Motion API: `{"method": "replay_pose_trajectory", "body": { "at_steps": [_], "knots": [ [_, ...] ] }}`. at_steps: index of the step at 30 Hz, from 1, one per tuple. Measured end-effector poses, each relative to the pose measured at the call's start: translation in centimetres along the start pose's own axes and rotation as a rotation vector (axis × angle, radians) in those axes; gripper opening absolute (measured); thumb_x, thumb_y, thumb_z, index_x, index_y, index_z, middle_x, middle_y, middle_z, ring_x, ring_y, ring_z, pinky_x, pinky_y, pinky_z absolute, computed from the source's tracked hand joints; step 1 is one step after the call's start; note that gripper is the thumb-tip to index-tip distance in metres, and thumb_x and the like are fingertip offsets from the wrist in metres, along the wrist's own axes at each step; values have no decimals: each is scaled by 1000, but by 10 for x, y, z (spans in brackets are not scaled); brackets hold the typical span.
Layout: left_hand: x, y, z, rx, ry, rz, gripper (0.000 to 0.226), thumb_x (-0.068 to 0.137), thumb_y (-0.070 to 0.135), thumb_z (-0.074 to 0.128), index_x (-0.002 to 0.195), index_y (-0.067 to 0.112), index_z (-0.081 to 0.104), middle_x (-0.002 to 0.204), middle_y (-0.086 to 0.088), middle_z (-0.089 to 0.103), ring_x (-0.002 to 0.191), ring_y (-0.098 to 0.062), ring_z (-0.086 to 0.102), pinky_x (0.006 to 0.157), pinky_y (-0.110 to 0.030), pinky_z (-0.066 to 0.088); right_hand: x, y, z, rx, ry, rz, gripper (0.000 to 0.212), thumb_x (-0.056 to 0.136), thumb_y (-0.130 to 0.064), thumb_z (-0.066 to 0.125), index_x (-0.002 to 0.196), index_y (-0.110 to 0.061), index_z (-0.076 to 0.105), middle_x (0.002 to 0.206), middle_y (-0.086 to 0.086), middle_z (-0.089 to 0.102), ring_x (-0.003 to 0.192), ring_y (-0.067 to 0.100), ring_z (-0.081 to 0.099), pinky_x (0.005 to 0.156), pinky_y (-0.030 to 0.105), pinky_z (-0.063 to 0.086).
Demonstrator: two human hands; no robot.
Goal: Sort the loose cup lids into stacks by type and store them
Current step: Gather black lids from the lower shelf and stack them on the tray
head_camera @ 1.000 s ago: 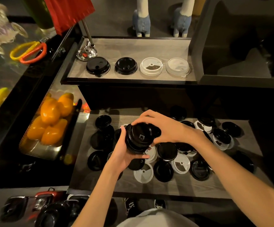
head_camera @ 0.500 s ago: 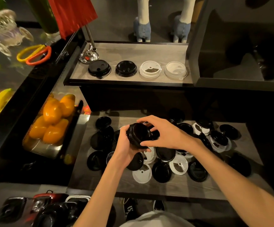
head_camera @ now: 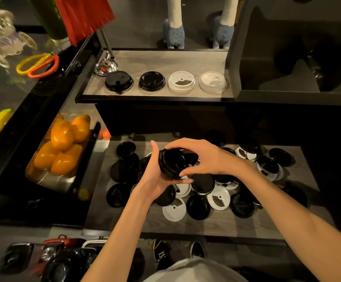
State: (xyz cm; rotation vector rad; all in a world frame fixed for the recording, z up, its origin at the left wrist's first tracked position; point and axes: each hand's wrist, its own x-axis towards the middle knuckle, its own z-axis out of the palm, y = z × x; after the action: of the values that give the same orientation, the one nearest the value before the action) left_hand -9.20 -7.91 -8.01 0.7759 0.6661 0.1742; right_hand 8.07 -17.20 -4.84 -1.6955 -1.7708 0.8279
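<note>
My left hand [head_camera: 155,176] cradles a short stack of black lids [head_camera: 171,163] from below, above the lower shelf [head_camera: 206,224]. My right hand [head_camera: 202,157] pinches the stack's top rim with thumb and fingers. Under both hands lies a loose pile of black lids [head_camera: 199,207] and white lids [head_camera: 174,209]. On the upper shelf [head_camera: 161,60] stand a black lid with a sip hole [head_camera: 119,81], a black domed lid [head_camera: 152,81], a white flat lid [head_camera: 181,81] and a clear-white lid [head_camera: 212,81] in a row.
A mesh tray of orange peppers [head_camera: 63,143] sits left of the lower shelf. Scissors [head_camera: 38,66] and a red flag on a metal stand [head_camera: 105,64] are at the upper left. A dark box [head_camera: 287,58] borders the upper shelf's right end.
Both hands turned the black stack and lifted it slightly, so its top now faces right. The camera shifted a little downward.
</note>
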Motion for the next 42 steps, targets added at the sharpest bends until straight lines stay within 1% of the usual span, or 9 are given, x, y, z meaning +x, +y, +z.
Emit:
{"method": "replay_pose_trajectory", "body": {
  "at_steps": [3, 7, 11, 14, 17, 23, 29, 35, 42],
  "knots": [
    [-1, -5, 0, -97, -9, 6, 77, 101, 71, 28, 137, 12, 63, 136, -23, 64, 126, -42, 62, 100, -63, 52, -3, 3, 5, 41, 7, 35, 77, 85, -24, 85, 152, -29, 47, 148, -16, 51, 139, 0, 48, 115, 33, 46],
    [-2, -16, -1, -174, -3, 23, 50, 106, 47, 45, 138, 12, 62, 138, -25, 62, 128, -44, 59, 103, -60, 49, -11, 5, 12, 58, 25, 50, 75, 89, -24, 81, 154, -32, 44, 152, -20, 48, 139, -5, 44, 109, 17, 44],
    [1, -25, -7, -127, 109, 52, 30, 105, 27, 52, 122, 15, 74, 131, -17, 69, 125, -37, 63, 97, -51, 54, -14, 19, 26, 44, 115, 73, 70, 91, -34, 79, 152, -32, 46, 150, -18, 51, 138, -1, 48, 111, 23, 45],
    [3, -33, -35, -295, 206, 78, 35, 102, 14, 53, 136, 12, 63, 136, -20, 65, 128, -42, 60, 103, -57, 51, -18, 43, 45, 25, 254, 186, 57, 91, -27, 79, 143, -26, 55, 139, -13, 58, 124, 1, 58, 106, 29, 51],
    [0, -42, -67, -414, 325, 83, 42, 99, 7, 52, 140, 7, 56, 140, -24, 60, 130, -45, 58, 107, -58, 48, -20, 65, 79, -146, 130, 291, 55, 89, -21, 80, 138, -26, 56, 133, -9, 59, 118, 7, 59, 100, 37, 55],
    [-19, -55, -106, -501, 501, 112, 44, 99, 6, 48, 142, 8, 55, 143, -19, 59, 133, -41, 55, 100, -51, 52, 6, 84, 150, -360, -125, 220, 81, 83, -13, 81, 154, -17, 41, 154, 1, 42, 145, 22, 37, 120, 38, 35],
    [-38, -63, -124, -553, 586, 117, 46, 97, 14, 56, 144, 11, 55, 143, -20, 59, 125, -39, 61, 93, -49, 56, 28, 88, 177, -553, -161, 78, 101, 78, -26, 87, 160, -26, 29, 163, -4, 33, 148, 24, 24, 121, 40, 22],
    [-44, -64, -131, -577, 561, 126, 50, 101, 32, 57, 147, 14, 51, 135, -17, 62, 115, -35, 65, 92, -49, 57, 34, 88, 169, -477, -35, 91, 88, 78, -43, 85, 152, -25, 42, 152, -5, 44, 138, 23, 34, 114, 40, 29],
    [-34, -56, -112, -319, 448, 129, 44, 101, 37, 58, 140, 16, 59, 135, -19, 66, 120, -36, 65, 97, -53, 55, 22, 62, 126, -41, 277, 197, 85, 75, -66, 80, 145, -30, 49, 143, -12, 49, 133, 14, 47, 115, 47, 39]
  ]
}}
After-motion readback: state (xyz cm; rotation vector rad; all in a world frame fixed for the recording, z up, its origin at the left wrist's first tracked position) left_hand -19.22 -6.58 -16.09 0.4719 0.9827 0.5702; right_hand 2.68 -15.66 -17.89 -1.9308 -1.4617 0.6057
